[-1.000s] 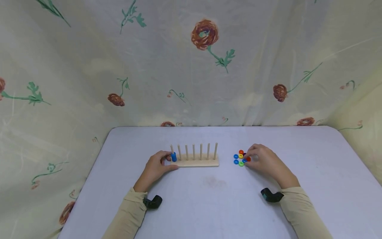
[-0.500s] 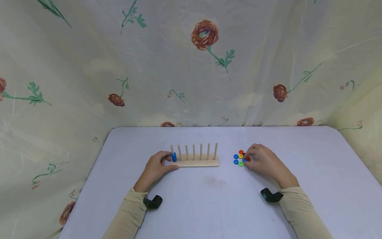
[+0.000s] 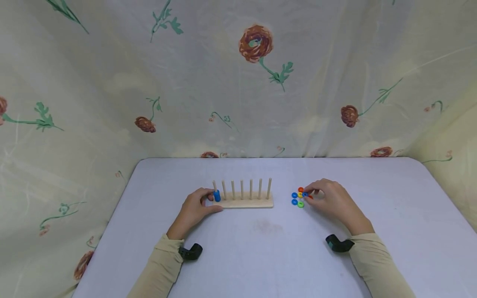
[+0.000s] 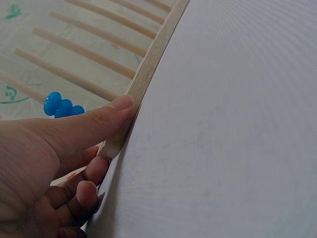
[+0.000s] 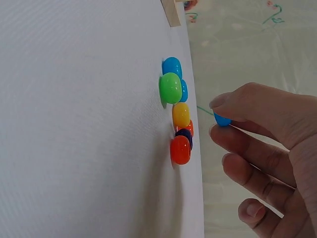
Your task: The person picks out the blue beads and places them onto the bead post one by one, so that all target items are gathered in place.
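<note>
My left hand (image 3: 195, 207) grips the left end of a wooden peg rack (image 3: 246, 203), thumb along the front edge and fingers behind. Blue beads (image 4: 64, 105) are stacked on its leftmost peg; the other upright pegs are bare. Over on the right, my right hand (image 3: 331, 203) pinches a blue ring-shaped bead (image 5: 222, 119) between thumb and forefinger, lifted off the table. Below it lies a small cluster of beads: a green one (image 5: 171, 88), a yellow one (image 5: 181, 114), an orange-red one (image 5: 181, 149), a dark one (image 5: 184, 136) and others in blue and red.
A white-covered table (image 3: 242, 256) carries everything. Behind it hangs a flowered cloth (image 3: 193, 82), close to the table's far edge. Black wrist devices (image 3: 340, 243) sit at both sleeves. A stretch of tabletop separates the rack from the loose beads.
The right hand has raised a blue bead out of the cluster, bringing it up slightly. The left hand and the rack have stayed in place.
</note>
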